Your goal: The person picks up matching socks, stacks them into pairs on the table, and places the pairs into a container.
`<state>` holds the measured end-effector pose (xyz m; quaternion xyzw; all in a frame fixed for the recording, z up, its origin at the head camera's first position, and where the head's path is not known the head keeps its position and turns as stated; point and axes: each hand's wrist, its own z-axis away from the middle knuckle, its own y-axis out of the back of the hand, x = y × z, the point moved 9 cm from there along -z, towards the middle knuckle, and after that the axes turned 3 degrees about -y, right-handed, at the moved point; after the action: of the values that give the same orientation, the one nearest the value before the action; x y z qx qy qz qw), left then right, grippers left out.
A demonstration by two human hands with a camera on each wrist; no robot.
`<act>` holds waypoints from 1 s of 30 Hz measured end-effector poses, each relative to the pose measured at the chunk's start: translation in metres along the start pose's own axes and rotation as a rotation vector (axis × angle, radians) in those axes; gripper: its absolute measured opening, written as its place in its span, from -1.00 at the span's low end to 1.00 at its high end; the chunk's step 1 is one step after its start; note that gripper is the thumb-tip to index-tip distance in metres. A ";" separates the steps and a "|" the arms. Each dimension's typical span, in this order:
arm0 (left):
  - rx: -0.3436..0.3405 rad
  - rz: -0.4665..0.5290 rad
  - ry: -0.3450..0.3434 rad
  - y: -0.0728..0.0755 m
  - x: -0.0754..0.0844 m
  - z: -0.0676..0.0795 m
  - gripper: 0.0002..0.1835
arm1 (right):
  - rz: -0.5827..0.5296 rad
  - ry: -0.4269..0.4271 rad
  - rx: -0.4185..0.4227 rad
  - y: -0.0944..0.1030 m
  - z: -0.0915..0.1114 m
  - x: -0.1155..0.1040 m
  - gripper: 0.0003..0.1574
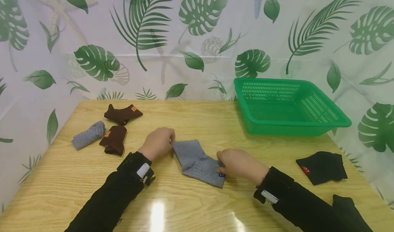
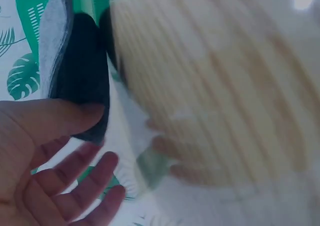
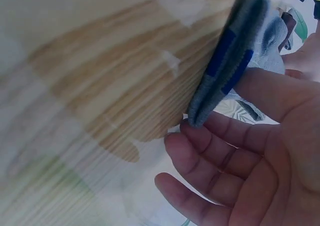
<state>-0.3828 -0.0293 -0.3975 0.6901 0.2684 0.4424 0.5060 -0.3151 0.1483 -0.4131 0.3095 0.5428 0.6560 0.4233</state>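
Observation:
A grey ribbed sock [image 1: 197,162] with a small blue label lies flat on the wooden table between both hands. My left hand [image 1: 158,143] pinches its toe end between thumb and forefinger; the left wrist view shows that thumb [image 2: 75,113] on the fabric, the other fingers spread loosely. At the cuff end, my right hand [image 1: 240,164] pinches the edge beside the label. In the right wrist view the cuff [image 3: 227,61] appears as stacked layers between thumb and fingers, blue label patches on both sides.
A green plastic basket [image 1: 289,105] stands at the back right. Two brown socks [image 1: 123,114] and a rolled grey sock [image 1: 89,135] lie at the left. On the right are a black sock [image 1: 322,167] with a red label and another dark piece [image 1: 349,209] beside the right sleeve.

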 end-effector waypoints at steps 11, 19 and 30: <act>-0.022 -0.310 -0.178 0.005 0.015 0.024 -0.87 | -0.005 -0.015 -0.010 0.004 -0.002 0.004 -0.64; 0.006 -0.344 -0.264 0.009 0.050 0.026 -0.82 | 0.163 0.067 0.101 0.019 0.014 -0.039 -0.51; -0.296 -0.331 -0.279 -0.029 0.056 0.043 -0.56 | 0.175 0.099 -0.105 -0.007 0.027 -0.058 -0.25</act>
<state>-0.3168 0.0069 -0.4093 0.6094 0.2377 0.2887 0.6991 -0.2639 0.1096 -0.4106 0.3005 0.4988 0.7326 0.3525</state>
